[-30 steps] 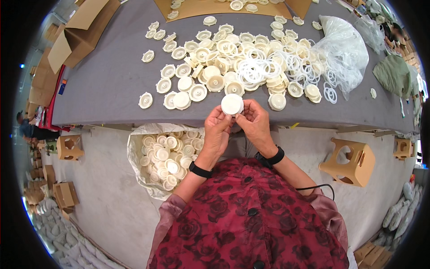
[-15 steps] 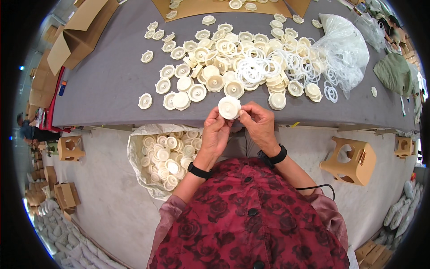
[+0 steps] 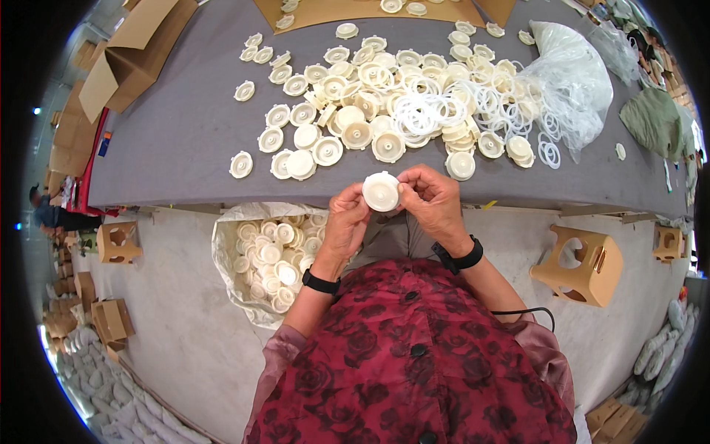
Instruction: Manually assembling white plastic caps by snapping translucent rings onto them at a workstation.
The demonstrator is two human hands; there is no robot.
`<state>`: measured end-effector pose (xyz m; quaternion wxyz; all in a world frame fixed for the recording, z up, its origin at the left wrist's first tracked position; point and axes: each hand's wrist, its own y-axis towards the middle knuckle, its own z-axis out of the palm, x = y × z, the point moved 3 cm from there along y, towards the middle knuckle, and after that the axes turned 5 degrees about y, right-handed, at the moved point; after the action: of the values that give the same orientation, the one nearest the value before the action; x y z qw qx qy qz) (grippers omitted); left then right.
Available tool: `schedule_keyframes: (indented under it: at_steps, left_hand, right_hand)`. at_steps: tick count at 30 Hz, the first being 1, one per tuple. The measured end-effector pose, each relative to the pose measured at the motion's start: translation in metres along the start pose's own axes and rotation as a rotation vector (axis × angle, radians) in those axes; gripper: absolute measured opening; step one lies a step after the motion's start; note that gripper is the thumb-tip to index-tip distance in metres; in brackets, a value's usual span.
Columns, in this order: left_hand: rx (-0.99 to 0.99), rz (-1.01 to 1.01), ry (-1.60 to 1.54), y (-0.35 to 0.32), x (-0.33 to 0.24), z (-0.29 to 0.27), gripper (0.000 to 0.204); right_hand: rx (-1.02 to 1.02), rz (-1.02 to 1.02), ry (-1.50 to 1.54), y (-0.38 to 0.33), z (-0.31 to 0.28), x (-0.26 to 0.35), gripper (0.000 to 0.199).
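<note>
A round cream plastic cap (image 3: 381, 192) is held up between my two hands just off the near edge of the table. My left hand (image 3: 346, 220) grips its left rim with thumb and fingers. My right hand (image 3: 431, 198) pinches the opposite rim. Beyond them lies a wide heap of similar cream caps (image 3: 357, 135), some face up and some turned over. White sealing rings (image 3: 416, 115) lie in a tangle on the right part of that heap. More rings spill from a clear plastic bag (image 3: 573, 81).
The grey-covered table (image 3: 177, 148) spans the view. Below it at left stands a white woven sack (image 3: 225, 255) full of caps. Tan plastic stools (image 3: 580, 265) stand on the floor at both sides. An opened cardboard box (image 3: 140, 55) is at the far left, a green cloth (image 3: 651, 122) at the right.
Both hands have drawn the cap slightly down toward me, and its face is tilted a little differently. My right hand has shifted a bit to the right. The heap is unchanged.
</note>
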<state>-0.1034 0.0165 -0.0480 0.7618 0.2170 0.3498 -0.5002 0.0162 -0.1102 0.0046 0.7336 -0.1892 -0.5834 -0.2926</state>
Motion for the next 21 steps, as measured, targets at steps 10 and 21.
schedule_keyframes:
  at_steps: [10, 21]
  left_hand:
    - [0.241, 0.080, 0.603, 0.008, -0.040, 0.011, 0.019]
    - [0.036, 0.020, 0.118, 0.012, -0.030, 0.032, 0.028]
  right_hand:
    - [0.163, -0.042, -0.121, 0.007, -0.006, 0.010, 0.014]
    - [0.018, 0.025, 0.104, 0.005, 0.003, 0.007, 0.019]
